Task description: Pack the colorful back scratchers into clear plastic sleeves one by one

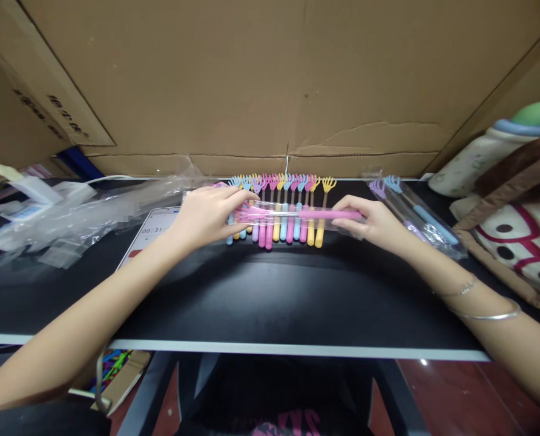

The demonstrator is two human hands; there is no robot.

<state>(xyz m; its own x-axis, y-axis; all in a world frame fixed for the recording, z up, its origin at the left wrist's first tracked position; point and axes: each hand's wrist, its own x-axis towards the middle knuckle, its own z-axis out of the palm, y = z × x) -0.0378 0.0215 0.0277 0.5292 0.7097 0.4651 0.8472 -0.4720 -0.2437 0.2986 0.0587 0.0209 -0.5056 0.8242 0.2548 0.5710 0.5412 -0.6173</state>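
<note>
A pink back scratcher (pixel 315 214) in a clear plastic sleeve lies level between my two hands, above the black desk. My left hand (pixel 209 213) is closed on its claw end, with the thumb and fingers pinching the sleeve. The fingers of my right hand (pixel 365 219) grip the sleeve at the handle end. Behind and below it stretches a row of unwrapped back scratchers (pixel 313 233) in blue, yellow, purple and pink, claws toward the cardboard. Part of this row is hidden by my left hand and the held scratcher.
Two bagged back scratchers (pixel 427 221) lie at the right, near a plush bag (pixel 515 242) and a white bottle (pixel 465 160). Clear plastic sleeves (pixel 102 209) are heaped at the left beside a phone (pixel 149 229). A cardboard wall (pixel 261 79) closes off the back of the desk (pixel 270 297).
</note>
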